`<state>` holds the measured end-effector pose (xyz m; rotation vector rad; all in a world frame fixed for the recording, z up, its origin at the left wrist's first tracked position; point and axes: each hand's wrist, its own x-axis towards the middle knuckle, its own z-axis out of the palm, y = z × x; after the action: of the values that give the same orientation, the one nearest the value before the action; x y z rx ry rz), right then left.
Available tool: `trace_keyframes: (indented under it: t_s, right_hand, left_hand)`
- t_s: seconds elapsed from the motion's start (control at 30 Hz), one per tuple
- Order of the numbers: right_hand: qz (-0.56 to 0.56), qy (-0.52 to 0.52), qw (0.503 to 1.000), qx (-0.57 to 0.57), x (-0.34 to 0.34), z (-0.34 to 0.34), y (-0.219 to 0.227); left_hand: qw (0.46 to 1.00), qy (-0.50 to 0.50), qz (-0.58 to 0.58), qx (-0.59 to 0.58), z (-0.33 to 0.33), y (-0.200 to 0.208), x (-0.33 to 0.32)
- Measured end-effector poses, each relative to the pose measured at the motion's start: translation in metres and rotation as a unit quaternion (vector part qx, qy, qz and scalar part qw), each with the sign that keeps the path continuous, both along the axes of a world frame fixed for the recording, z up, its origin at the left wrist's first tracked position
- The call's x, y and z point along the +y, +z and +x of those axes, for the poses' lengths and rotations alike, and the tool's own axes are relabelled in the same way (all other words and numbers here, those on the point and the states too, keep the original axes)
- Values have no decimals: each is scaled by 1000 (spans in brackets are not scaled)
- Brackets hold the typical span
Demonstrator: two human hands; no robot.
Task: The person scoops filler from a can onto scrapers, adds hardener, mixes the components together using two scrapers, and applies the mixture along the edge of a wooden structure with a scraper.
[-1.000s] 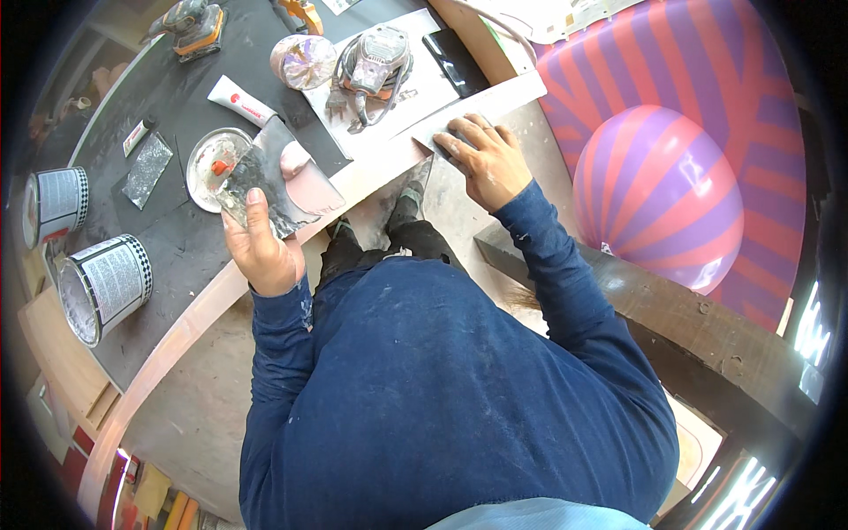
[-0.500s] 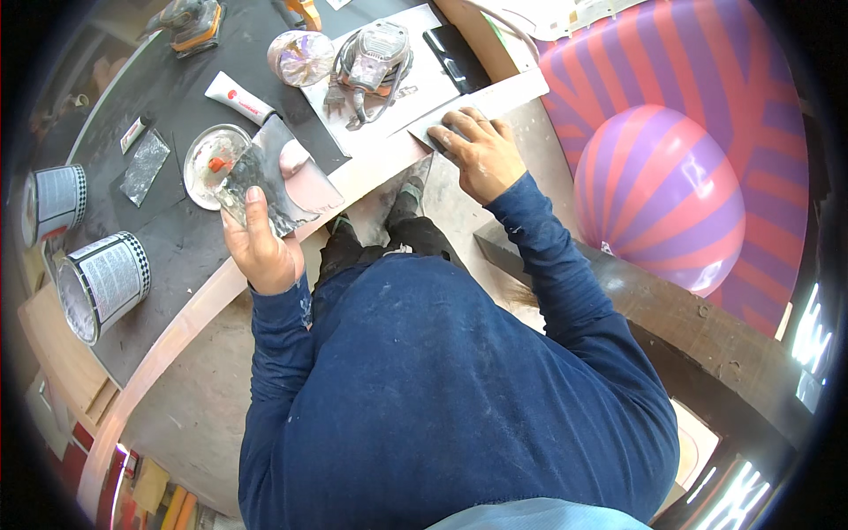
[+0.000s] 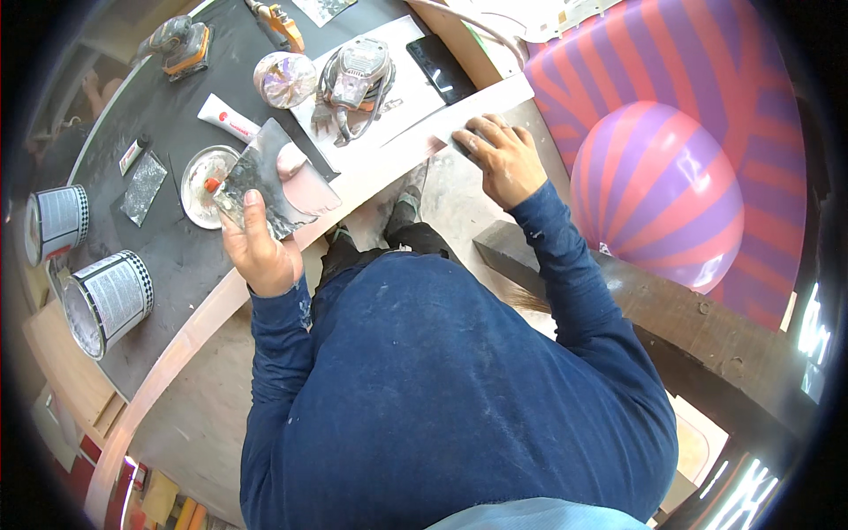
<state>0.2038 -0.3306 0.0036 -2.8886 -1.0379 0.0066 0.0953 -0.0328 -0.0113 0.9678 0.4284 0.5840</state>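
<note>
My left hand point(image 3: 263, 250) grips a thin, smeared mixing board point(image 3: 265, 196), thumb on top. A mound of pale pink putty point(image 3: 309, 190) sits on its right part. My right hand point(image 3: 508, 163) is closed on a putty spreader point(image 3: 457, 141), mostly hidden under the fingers. The spreader rests on the pale pinkish edge strip point(image 3: 389, 181) of the table, near its right end. Just beyond the board lie a round lid point(image 3: 196, 181) with smeared filler and a white tube point(image 3: 225, 117) with a red mark.
Two cans point(image 3: 110, 296) stand at the left of the dark table point(image 3: 177, 265). Farther back are a corded sander point(image 3: 353, 75), a plastic-wrapped round tub point(image 3: 285, 79), a black phone point(image 3: 442, 69) and another sander point(image 3: 187, 49). A striped balloon point(image 3: 658, 194) and a dark beam point(image 3: 707, 331) are at right.
My right hand has moved a little right and nearer to me along the edge strip with the spreader. My left hand stays almost still with the board. The view has shifted slightly.
</note>
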Motion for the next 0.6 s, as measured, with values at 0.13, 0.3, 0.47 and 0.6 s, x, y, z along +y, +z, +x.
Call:
trace_keyframes:
  t_s: [0.13,0.3,0.47,0.6]
  right_hand:
    - [8,19,1000,-8,-6,15,-10]
    - [25,33,999,-25,-10,25,-23]
    - [27,38,999,-13,-11,29,-22]
    - [34,31,999,-23,-12,28,-31]
  left_hand:
    - [1000,-5,-7,1,2,2,-2]
    - [1000,-2,11,2,3,5,-4]
    - [1000,-2,4,-3,6,6,-8]
    - [1000,4,3,2,8,6,-13]
